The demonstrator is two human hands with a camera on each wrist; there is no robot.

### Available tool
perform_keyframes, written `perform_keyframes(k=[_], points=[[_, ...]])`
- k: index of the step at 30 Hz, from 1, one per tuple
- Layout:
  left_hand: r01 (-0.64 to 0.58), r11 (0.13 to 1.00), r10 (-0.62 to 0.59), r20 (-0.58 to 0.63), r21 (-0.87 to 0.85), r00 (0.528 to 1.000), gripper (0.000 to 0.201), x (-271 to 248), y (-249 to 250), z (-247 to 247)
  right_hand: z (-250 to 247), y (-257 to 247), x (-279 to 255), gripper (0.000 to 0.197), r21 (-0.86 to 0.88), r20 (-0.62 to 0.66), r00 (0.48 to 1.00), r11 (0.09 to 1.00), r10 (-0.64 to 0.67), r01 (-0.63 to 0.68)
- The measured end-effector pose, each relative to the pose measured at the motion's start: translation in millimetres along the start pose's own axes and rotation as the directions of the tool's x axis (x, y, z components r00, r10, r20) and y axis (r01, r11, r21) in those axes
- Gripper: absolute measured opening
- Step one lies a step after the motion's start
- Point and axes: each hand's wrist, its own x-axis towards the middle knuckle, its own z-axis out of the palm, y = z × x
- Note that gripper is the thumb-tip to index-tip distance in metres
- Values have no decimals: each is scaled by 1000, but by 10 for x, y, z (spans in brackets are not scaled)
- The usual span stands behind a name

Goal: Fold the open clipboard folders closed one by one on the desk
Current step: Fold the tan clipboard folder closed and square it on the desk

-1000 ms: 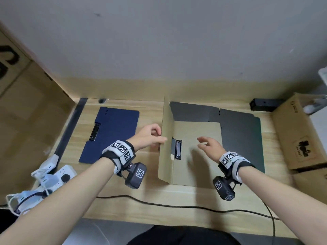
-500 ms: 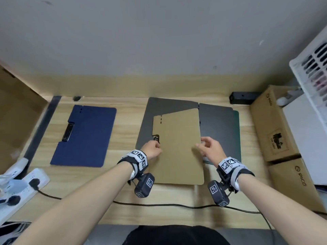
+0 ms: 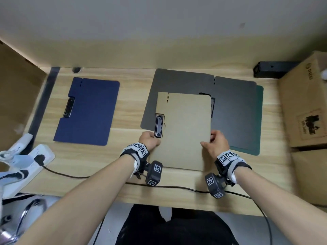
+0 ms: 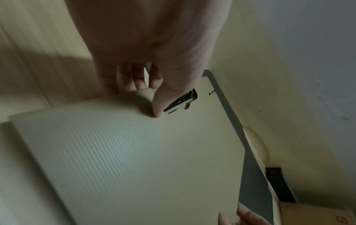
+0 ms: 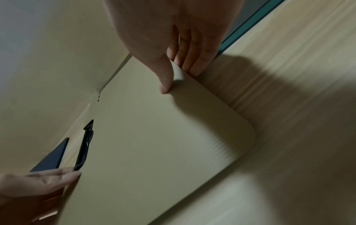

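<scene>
Thumbs on top and fingers beneath: that is how we hold the tan folder, and the grip tells us what the moment is about. Our left hand pinches the tan folder's left edge just below its black clip, the thumb pressed on the cover, as the left wrist view shows. Our right hand pinches the opposite edge the same way, thumb flat on the cover and fingers curled under it. We judge that a hold on both sides keeps the closed cover from springing open and lets us carry the folder level.

The tan folder is already shut. It lies over the open grey folder, covering that folder's middle and reaching past its near edge onto the tabletop. A green folder peeps out from under the grey folder's right side. Well to the left of the tan folder, apart from everything else, rests the blue folder, closed, with its clip at its left edge. It looks like the start of a finished set, so we reckon the tan folder belongs over there. Moving it would also bare the grey folder for its turn.

Left of the blue folder, at the tabletop's edge, sits a white power strip. Cardboard boxes stand to the right of the grey folder.
</scene>
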Motion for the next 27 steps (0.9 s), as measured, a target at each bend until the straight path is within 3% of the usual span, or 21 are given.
perform_keyframes(k=[4,7,12,15,22,27], points=[[-21,999,21,-32,-24,999,15,62,-65,-348,192,-237,-60,44,42,-12,1000,999,-8,9],[-38,999,35,-78,-31,996,50,129,-158,-688,451,-487,-93,51,93,-17,1000,996,-15,17],[-79,997,78,-187,-3,979,20,311,-460,-1459,1051,-1116,-208,52,152,18,999,988,-41,38],[-69,997,56,-253,-45,966,46,435,-697,-1923,1459,-1494,-250,52,166,65,995,984,-70,58],[-142,981,79,-399,-131,913,49,760,-1089,-2814,2234,-2277,-251,53,190,139,979,974,-149,121],[-98,994,62,-487,-50,871,49,945,-1238,-3173,2593,-2655,-241,52,129,161,975,983,-151,131]])
